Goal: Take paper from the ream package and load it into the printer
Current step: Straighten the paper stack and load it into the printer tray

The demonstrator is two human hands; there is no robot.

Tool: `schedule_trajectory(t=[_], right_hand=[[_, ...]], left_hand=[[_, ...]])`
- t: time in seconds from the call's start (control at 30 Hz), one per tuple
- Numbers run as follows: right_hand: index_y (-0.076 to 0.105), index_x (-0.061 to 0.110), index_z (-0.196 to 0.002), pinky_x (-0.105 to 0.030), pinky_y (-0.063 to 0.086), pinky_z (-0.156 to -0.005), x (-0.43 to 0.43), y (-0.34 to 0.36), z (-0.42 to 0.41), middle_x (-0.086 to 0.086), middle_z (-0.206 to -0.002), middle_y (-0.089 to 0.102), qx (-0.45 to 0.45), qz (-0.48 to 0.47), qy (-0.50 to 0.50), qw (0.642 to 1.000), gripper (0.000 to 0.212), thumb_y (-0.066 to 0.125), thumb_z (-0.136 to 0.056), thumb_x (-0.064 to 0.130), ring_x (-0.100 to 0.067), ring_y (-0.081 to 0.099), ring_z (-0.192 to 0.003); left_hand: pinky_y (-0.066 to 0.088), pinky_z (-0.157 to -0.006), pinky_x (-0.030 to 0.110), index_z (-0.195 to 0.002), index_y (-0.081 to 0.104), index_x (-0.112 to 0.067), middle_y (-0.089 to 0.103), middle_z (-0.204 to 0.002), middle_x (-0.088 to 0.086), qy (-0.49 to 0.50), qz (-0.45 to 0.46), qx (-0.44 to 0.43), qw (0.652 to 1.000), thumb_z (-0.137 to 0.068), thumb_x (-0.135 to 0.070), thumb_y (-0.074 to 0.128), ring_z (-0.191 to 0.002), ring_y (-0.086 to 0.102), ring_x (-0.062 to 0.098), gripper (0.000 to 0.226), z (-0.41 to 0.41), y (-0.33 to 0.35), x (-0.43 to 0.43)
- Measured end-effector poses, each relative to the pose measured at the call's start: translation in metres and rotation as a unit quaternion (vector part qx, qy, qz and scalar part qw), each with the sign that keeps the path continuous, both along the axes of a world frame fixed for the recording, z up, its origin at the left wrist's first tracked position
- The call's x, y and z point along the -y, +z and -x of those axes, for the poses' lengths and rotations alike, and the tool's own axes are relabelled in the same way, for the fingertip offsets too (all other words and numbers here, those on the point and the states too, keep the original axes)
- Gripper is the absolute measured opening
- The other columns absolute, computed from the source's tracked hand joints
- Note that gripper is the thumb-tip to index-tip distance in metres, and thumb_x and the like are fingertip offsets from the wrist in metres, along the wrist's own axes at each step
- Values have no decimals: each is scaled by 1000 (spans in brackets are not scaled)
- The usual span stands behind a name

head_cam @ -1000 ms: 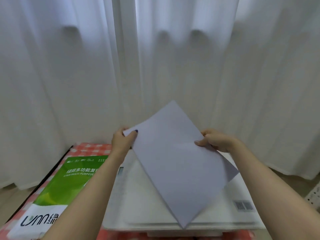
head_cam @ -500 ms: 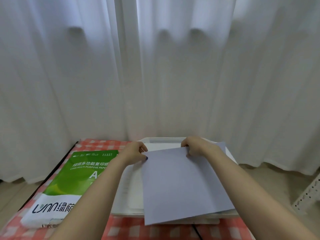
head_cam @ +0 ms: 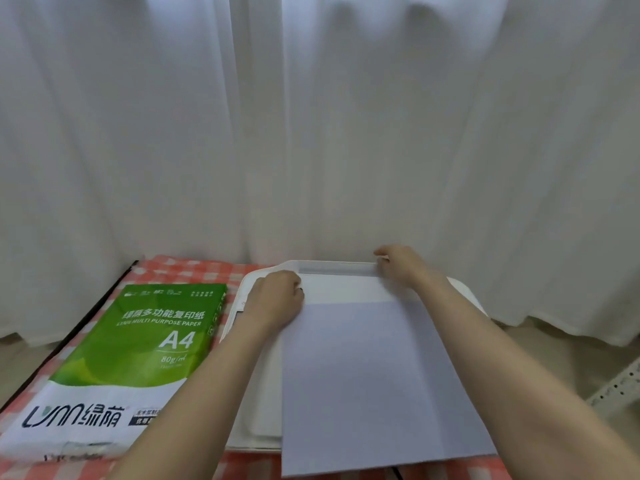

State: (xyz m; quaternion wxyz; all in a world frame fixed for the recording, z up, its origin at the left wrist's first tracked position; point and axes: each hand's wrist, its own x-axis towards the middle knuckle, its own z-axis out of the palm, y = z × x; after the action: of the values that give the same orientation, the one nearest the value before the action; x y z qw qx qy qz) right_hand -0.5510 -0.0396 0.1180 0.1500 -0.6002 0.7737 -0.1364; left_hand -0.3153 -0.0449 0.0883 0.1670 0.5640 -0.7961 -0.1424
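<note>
A pale sheet of paper (head_cam: pixel 374 382) lies flat on top of the white printer (head_cam: pixel 256 375), its near edge overhanging the printer's front. My left hand (head_cam: pixel 277 303) rests with curled fingers at the sheet's far left corner, gripping its edge. My right hand (head_cam: pixel 401 265) has reached past the sheet to the printer's back edge. There its fingers pinch the right end of the rear tray flap (head_cam: pixel 336 268). The green and white A4 ream package (head_cam: pixel 138 341) lies flat to the left of the printer.
A red and white checked cloth (head_cam: pixel 194 268) covers the table, whose dark edge (head_cam: pixel 69 344) runs along the left. White curtains (head_cam: pixel 311 133) hang close behind the printer. A perforated white metal rack (head_cam: pixel 616 389) stands at the right on the floor side.
The sheet went from held tilted in the air to lying flat on the printer. My right hand left the sheet and moved back to the rear flap. My left hand stayed at the sheet's corner.
</note>
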Motion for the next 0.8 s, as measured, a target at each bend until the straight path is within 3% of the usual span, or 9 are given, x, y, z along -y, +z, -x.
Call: schedule_trajectory(t=[0.1, 0.3, 0.6, 0.7, 0.8], right_hand=[[59, 11, -121, -39, 32, -105, 11, -16, -2, -11, -130, 58, -36, -28, -9, 999, 33, 36, -97, 17, -31, 49, -122], [64, 13, -111, -47, 22, -108, 23, -23, -3, -9, -121, 62, -37, -2, -16, 999, 28, 40, -99, 22, -28, 49, -119], [67, 15, -102, -44, 20, -105, 29, -9, 2, -6, -112, 65, -18, 66, -37, 997, 26, 41, -98, 15, -27, 51, -112], [67, 21, -102, -45, 20, -104, 29, 4, 4, -1, -110, 65, -13, 99, -40, 994, 26, 41, -98, 19, -25, 51, -113], [67, 25, -104, -42, 28, -97, 25, 17, 4, 0, -115, 65, -16, 113, -44, 992, 24, 44, -97, 25, -25, 52, -114]], left_hand=[[48, -88, 39, -96, 69, -5, 70, -107, 9, -11, 40, -11, 999, -81, -12, 39, -103, 61, 30, 34, -6, -5, 4], [46, -92, 29, -112, 71, -21, 68, -121, -2, 6, 72, -24, 997, -87, -10, 44, -115, 59, 23, 38, -9, -6, 10], [48, -86, 30, -102, 72, -23, 72, -110, -4, 9, 82, -15, 996, -85, -14, 44, -103, 64, 23, 35, -6, -4, 16], [51, -82, 32, -103, 70, -17, 72, -104, 3, 46, 59, -114, 991, -84, -10, 45, -98, 64, 26, 33, 0, 1, 20], [44, -93, 31, -122, 57, -7, 63, -123, 9, 82, 8, -242, 967, -85, -6, 47, -112, 59, 27, 38, 15, 9, 27]])
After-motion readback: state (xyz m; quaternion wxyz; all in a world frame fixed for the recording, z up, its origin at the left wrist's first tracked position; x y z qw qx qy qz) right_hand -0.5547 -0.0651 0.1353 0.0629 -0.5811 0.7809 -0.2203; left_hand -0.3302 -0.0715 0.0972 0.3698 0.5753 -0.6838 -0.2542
